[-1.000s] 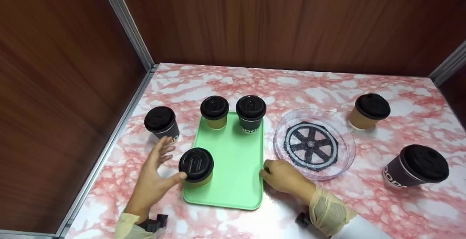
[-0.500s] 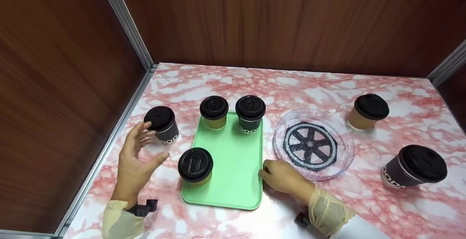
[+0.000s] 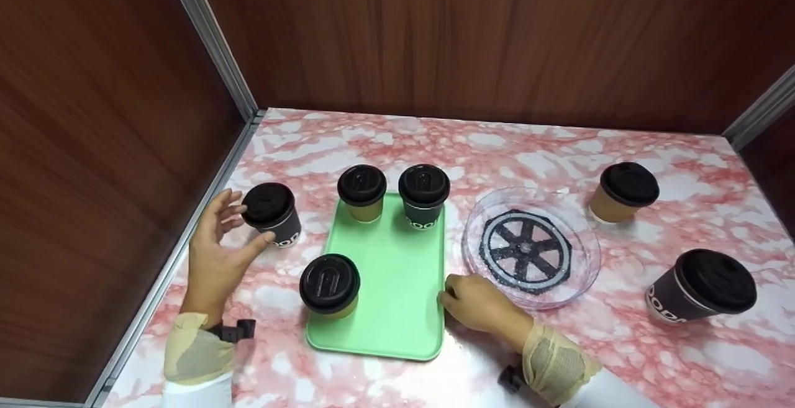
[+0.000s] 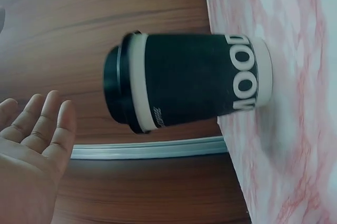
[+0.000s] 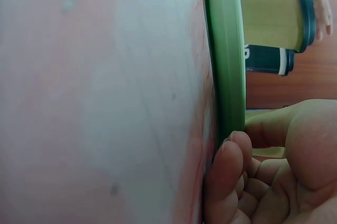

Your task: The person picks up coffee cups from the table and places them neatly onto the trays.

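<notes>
My left hand (image 3: pixel 217 256) is held beside a black paper coffee cup (image 3: pixel 287 228) with a black lid, fingers spread and thumb apart. In the left wrist view a gap shows between the fingers and that upright cup (image 4: pixel 184 76). My right hand (image 3: pixel 481 305) pinches the right rim of a green tray (image 3: pixel 397 296), thumb over the edge and fingers curled against its side. On the tray stand a tan cup (image 3: pixel 338 310) at the near left, another tan cup (image 3: pixel 365 210) at the far left and a black cup (image 3: pixel 423 214) at the far right.
A round clear plastic dish (image 3: pixel 593 271) with a dark wheel-like pattern lies right of the tray. Farther right stand a tan lidded cup (image 3: pixel 612 204) and a black lidded cup (image 3: pixel 674 296). Wood-grain panels (image 3: pixel 466 41) enclose the marbled table (image 3: pixel 522 153) at the back and left.
My left hand has moved away from the near tan cup, leftward and forward, to the black cup off the tray. The right hand keeps its hold on the tray rim.
</notes>
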{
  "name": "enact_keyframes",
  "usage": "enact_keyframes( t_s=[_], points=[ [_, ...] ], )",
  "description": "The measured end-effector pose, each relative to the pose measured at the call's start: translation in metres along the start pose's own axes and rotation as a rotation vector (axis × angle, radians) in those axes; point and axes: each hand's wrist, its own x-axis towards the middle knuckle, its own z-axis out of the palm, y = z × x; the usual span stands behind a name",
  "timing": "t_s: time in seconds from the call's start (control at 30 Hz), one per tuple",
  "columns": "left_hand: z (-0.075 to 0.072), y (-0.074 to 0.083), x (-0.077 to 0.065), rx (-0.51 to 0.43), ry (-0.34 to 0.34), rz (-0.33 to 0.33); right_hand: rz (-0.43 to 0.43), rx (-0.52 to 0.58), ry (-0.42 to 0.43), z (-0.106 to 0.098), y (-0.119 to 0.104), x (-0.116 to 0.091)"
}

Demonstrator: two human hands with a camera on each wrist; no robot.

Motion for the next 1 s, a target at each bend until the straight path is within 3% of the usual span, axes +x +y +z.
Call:
enact_keyframes(
  t_s=[0.27, 0.57, 0.73, 1.0],
  points=[
    [-0.009, -0.017, 0.026, 0.088, 0.003, -0.017, -0.011, -0.005, 0.002, 0.002, -0.001, 0.002],
    [-0.013, -0.030, 0.044, 0.065, -0.047, -0.094, -0.036, -0.006, 0.022, 0.003, 0.000, 0.003],
    [-0.009, -0.038, 0.047, 0.072, -0.110, -0.130, -0.030, -0.007, 0.027, 0.002, 0.000, 0.003],
    [-0.003, -0.062, 0.035, 0.012, -0.224, -0.292, -0.020, 0.000, 0.017, 0.002, 0.001, 0.002]
  ],
)
